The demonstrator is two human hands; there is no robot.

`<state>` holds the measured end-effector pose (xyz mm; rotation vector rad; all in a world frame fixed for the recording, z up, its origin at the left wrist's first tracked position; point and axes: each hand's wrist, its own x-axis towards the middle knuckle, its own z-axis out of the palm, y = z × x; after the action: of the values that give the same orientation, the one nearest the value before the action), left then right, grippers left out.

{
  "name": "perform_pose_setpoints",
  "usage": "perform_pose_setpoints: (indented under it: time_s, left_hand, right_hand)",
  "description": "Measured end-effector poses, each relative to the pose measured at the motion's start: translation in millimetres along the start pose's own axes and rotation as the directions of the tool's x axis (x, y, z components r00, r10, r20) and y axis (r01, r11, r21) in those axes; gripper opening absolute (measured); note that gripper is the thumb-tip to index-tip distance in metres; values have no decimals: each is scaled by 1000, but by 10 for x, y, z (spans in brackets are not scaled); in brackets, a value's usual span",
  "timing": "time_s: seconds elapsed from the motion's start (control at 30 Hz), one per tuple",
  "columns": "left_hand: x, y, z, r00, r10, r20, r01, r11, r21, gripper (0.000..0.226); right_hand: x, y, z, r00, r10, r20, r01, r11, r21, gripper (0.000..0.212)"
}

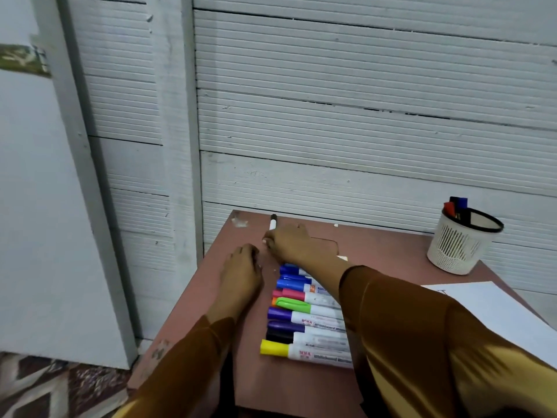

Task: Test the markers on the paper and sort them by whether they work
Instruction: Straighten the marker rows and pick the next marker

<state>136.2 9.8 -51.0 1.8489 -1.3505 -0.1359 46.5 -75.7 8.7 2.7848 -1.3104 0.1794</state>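
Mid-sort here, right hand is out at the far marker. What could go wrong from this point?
1. The black-capped marker lies near the table's far edge; a nudge from the right hand could roll it off.
2. The right sleeve crosses over the marker row and could drag it out of line.

Capped colored markers [304,315] lie in a row beside white paper [494,309].

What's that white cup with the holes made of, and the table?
The white slotted pen holder looks like matte moulded plastic, judging by its even slits and black rim. The reddish-brown table looks like smooth laminated board, though that's uncertain.
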Motion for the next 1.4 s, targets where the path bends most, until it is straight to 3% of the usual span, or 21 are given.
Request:
perform_pose_setpoints:
  time_s: [0.13, 0.2, 0.33, 0.43, 0.5, 0.6, 0.73, 0.87, 0.97, 1.1, 1.17, 1.27, 1.33, 1.4]
  left_hand:
    - [18, 24, -35, 997, -73, 29, 75, 994, -82, 43]
    - [17, 81, -91, 994, -105, 41, 110, 983, -143, 54]
    - [25, 356, -179, 998, 7, -66, -17, 988, -154, 63]
    - [63, 643, -179, 951, 226, -210, -220, 974, 55, 65]
    - [107, 797, -130, 895, 390, -217, -337, 909, 244, 59]
    - [74, 1002, -44, 798, 558, -228, -455, 806, 379, 24]
    - [-144, 1329, -29, 744, 658, -113, -586, 725, 362, 27]
    - [-348, 1667, 49, 707, 705, -51, -686, 702, 192, 30]
    - [-440, 1865, 121, 704, 705, -84, -694, 708, 131, 39]
    - [-552, 2004, 236, 699, 707, -110, -688, 706, 166, 29]
    - [-620, 2072, 288, 750, 658, -69, -651, 752, 101, 31]
    - [-662, 2144, 412, 858, 514, -2, -513, 857, -52, 43]
    - [-680, 2129, 481, 880, 474, 37, -473, 881, -24, 43]
    - [-694, 2080, 575, 877, 452, 164, -471, 876, 104, 34]
  right_hand:
    - [-204, 131, -274, 931, 150, -334, 5, 906, 423, 17]
    - [-355, 223, -402, 897, 227, -379, 30, 824, 566, 14]
    - [-627, 392, -550, 874, 357, -330, 58, 598, 799, 1]
    - [-900, 526, -625, 894, 352, -277, 111, 426, 898, 2]
    - [-1095, 617, -675, 915, 324, -242, 139, 308, 941, 9]
    - [-1309, 823, -744, 913, 349, -213, 160, 176, 971, 7]
    - [-1502, 1070, -840, 935, 335, -118, 147, -61, 987, 7]
    - [-1694, 1168, -847, 981, 175, -89, 87, 23, 996, 14]
    - [-1806, 1231, -832, 969, 204, -139, 149, -31, 988, 6]
    - [-1989, 1401, -793, 953, 246, -176, 195, -55, 979, 8]
    - [-2065, 1477, -795, 951, 251, -179, 198, -54, 979, 7]
    - [-2154, 1653, -800, 921, 356, -159, 228, -161, 960, 13]
    - [-2202, 1792, -762, 884, 449, -130, 245, -210, 946, 7]
    - [-2248, 1898, -673, 865, 493, -94, 230, -224, 947, 5]
